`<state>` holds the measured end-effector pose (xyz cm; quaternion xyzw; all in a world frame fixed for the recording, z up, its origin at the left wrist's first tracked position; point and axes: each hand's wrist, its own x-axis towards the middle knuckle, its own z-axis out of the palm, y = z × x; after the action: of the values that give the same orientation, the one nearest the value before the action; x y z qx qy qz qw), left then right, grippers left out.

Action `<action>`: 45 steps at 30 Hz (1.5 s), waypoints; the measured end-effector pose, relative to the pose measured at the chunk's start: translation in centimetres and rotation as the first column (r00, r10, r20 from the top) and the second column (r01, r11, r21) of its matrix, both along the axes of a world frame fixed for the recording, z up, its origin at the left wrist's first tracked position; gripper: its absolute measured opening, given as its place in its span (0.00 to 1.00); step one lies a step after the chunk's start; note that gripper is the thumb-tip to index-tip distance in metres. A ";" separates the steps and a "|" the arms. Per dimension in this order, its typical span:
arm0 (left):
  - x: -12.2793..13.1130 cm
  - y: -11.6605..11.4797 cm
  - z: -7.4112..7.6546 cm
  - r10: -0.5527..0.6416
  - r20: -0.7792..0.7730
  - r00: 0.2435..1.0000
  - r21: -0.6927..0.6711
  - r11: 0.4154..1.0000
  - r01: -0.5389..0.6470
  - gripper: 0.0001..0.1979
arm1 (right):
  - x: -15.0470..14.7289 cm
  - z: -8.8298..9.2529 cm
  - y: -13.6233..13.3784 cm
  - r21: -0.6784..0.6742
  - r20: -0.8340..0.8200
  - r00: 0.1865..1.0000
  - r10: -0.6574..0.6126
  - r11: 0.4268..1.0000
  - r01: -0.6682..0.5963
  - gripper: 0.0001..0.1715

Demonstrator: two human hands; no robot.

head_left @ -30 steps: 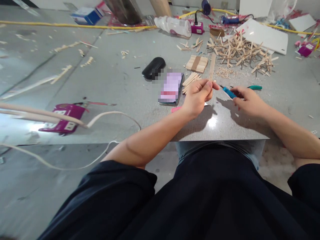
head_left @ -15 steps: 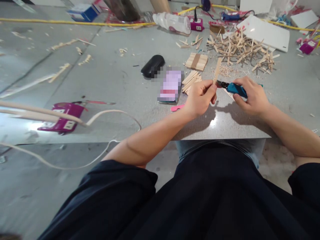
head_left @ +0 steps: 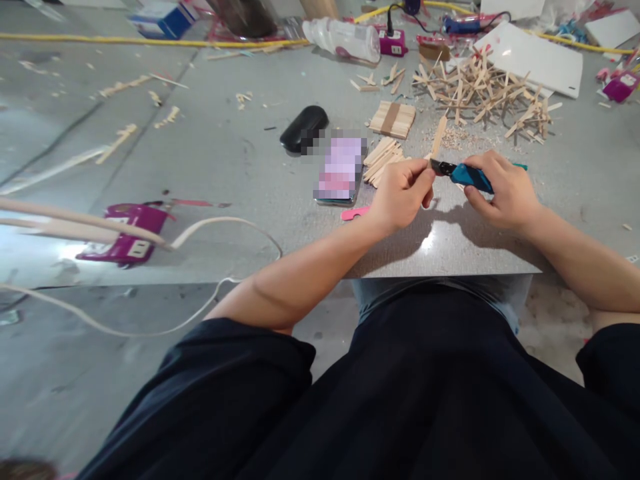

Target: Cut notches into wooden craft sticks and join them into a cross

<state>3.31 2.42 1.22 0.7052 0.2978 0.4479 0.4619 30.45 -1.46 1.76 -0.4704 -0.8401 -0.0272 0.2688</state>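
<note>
My left hand [head_left: 403, 193] pinches the lower end of a flat wooden craft stick [head_left: 439, 137], which points up and slightly right. My right hand [head_left: 505, 190] is wrapped around blue-handled cutting pliers [head_left: 470, 176]. Their metal jaws meet the stick just above my left fingertips; whether they are closed through the wood I cannot tell. Beside my left hand lies a loose bunch of craft sticks [head_left: 383, 160], with a banded bundle of sticks [head_left: 393, 120] behind it. Small wood chips [head_left: 463, 139] are scattered beyond the pliers.
A heap of cut sticks [head_left: 480, 90] lies at the back right, near a white panel [head_left: 537, 60]. Left of the bunch are a phone [head_left: 341, 170] and a black case [head_left: 305, 128]. A purple power socket [head_left: 133, 233] and white cord [head_left: 235, 220] occupy the left.
The pliers' jaws have shifted slightly left, onto the stick. The stick's top now leans a little further right. My left hand stays almost in place.
</note>
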 end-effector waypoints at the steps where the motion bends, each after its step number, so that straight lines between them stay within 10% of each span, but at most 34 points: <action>1: 0.0 0.0 -0.1 0.003 0.004 1.000 0.000 1.000 -0.003 0.22 | -0.1 0.0 0.0 0.004 0.002 1.000 -0.003 1.000 0.003 0.28; 17: 0.3 -0.5 0.2 0.035 0.008 0.999 -0.183 0.982 -0.033 0.13 | 1.5 0.4 0.5 0.007 -0.031 0.979 -0.201 0.979 0.201 0.30; 24: 0.4 -0.5 0.5 0.043 -0.018 0.999 -0.171 0.984 -0.045 0.13 | 0.6 -0.5 0.4 0.013 -0.029 0.999 -0.030 0.999 0.030 0.31; 45: -0.1 -0.1 0.2 -0.048 0.039 0.998 -0.262 0.963 0.056 0.13 | 0.7 0.5 0.3 0.031 0.072 0.996 -0.048 0.998 0.046 0.31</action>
<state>3.16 2.32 1.46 0.6381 0.3285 0.4035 0.5676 31.12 -1.19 2.23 -0.4848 -0.8375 -0.0631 0.2441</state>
